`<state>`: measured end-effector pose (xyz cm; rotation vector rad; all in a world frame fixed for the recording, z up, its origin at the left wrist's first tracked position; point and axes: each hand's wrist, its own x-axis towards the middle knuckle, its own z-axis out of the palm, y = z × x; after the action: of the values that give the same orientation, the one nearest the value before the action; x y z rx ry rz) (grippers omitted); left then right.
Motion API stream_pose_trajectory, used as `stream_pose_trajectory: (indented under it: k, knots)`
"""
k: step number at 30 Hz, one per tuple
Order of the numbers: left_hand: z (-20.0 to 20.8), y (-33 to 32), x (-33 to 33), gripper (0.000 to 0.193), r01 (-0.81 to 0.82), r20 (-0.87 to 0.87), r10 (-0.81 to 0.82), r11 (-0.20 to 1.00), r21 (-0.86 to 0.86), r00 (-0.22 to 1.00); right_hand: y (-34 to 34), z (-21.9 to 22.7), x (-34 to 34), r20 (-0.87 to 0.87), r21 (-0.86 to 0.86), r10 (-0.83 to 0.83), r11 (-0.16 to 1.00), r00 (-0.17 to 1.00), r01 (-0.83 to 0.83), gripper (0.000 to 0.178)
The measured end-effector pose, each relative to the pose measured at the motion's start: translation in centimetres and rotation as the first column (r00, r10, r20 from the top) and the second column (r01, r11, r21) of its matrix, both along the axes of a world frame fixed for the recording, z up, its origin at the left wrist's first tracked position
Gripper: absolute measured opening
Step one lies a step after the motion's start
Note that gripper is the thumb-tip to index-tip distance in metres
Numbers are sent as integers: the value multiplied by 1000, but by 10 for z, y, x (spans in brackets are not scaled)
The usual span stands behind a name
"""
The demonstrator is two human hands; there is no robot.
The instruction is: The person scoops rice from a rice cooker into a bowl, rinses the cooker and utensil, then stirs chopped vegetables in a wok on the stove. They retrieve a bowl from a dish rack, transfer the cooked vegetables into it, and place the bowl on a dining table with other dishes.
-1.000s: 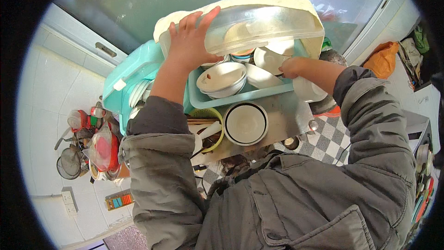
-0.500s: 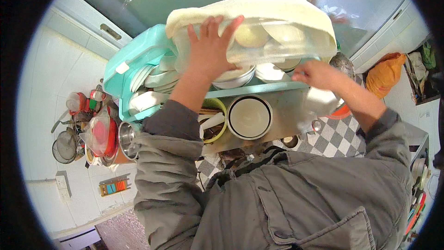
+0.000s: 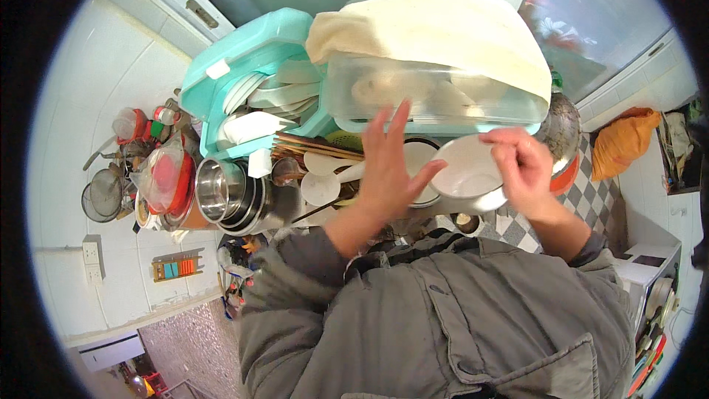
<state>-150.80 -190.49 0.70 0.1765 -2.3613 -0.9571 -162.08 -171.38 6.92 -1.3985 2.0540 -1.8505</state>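
Note:
A white bowl (image 3: 465, 166) is tilted in my right hand (image 3: 523, 166), whose thumb and fingers pinch its right rim. My left hand (image 3: 389, 170) hovers just left of the bowl with its fingers spread and nothing in them. Behind both hands, a clear lid (image 3: 436, 100) lies over the right part of a turquoise dish box, with dishes dimly showing through it. A cream cloth (image 3: 443, 33) is draped over that lid. The raised turquoise lid (image 3: 255, 37) on the left exposes white plates and dishes (image 3: 258, 100). Partly hidden by the bowl and left hand is a round white container (image 3: 419, 154).
Chopsticks (image 3: 306, 145) and white spoons (image 3: 320, 188) stand in front of the box. Nested steel pots (image 3: 221, 188) sit to the left, beside a red container in plastic (image 3: 166, 185) and a wire strainer (image 3: 103, 196). An orange bag (image 3: 628, 142) lies at the right.
The clear lid with its cloth has come down and my left hand has left it, moving nearer to me. My right hand has drawn back from the box's edge, bringing the white bowl inward.

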Motion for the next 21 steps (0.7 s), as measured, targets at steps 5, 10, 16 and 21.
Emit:
stream_pose_trajectory:
  k: [5, 10, 16, 21]
  knots:
    - [-19, 3, 84, 57, -117, -89, -478, -383, 916, 874, -44, -16, 40, -440, 53, 297, 951, 847, -306, 21]
    - [-52, -21, 146, 50, -343, 262, -270, -322, 883, 926, -66, -70, 51, -428, 72, 212, 977, 878, -201, 32]
    - [-54, -30, 217, 53, -198, 274, 158, -379, 904, 949, -52, -146, 46, -260, 879, 529, 476, 808, -28, 41]
    - [-43, -28, 226, 60, -259, 284, 82, -229, 938, 955, -43, -171, 42, -118, 895, 365, 443, 924, -61, 35]
